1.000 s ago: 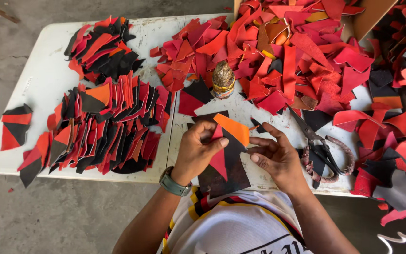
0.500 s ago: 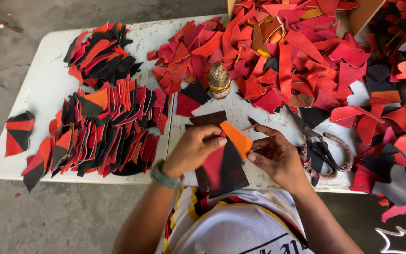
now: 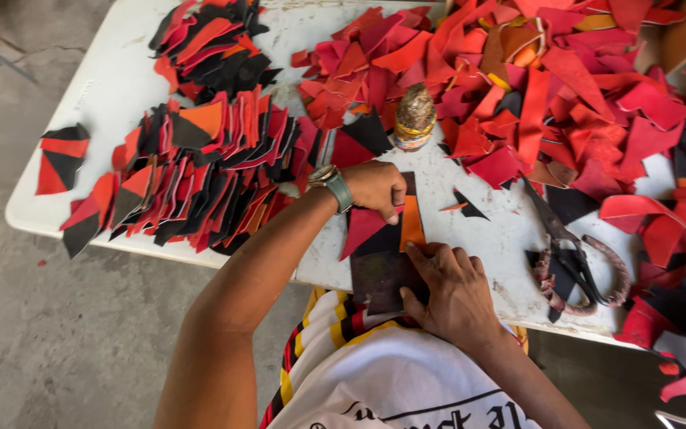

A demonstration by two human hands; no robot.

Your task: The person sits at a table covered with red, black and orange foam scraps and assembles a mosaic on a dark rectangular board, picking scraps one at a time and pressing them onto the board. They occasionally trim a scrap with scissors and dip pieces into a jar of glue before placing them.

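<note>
At the far left edge of the white surface (image 3: 105, 71) lies a single patch of red and black triangles (image 3: 61, 157), just apart from a big overlapping heap of red, orange and black leather pieces (image 3: 192, 171), with a smaller heap (image 3: 208, 40) behind it. Right of these, the left hand (image 3: 375, 189), a wristwatch (image 3: 333, 184) on its wrist, has its fingers curled down and pinching the top of a red triangular piece (image 3: 361, 228), which lies beside an orange strip (image 3: 412, 222). Both rest on a dark square board (image 3: 380, 278) at the near edge of the surface. The right hand (image 3: 446, 287) lies flat on that board, fingers together, pressing its right side down. Behind the hands stands a small glue bottle with a crusted top (image 3: 415, 117). Further right, a pair of dark scissors with wrapped handles (image 3: 573, 254) lies on the surface, and a large loose pile of red scraps (image 3: 565, 87) spreads across the far right.
</note>
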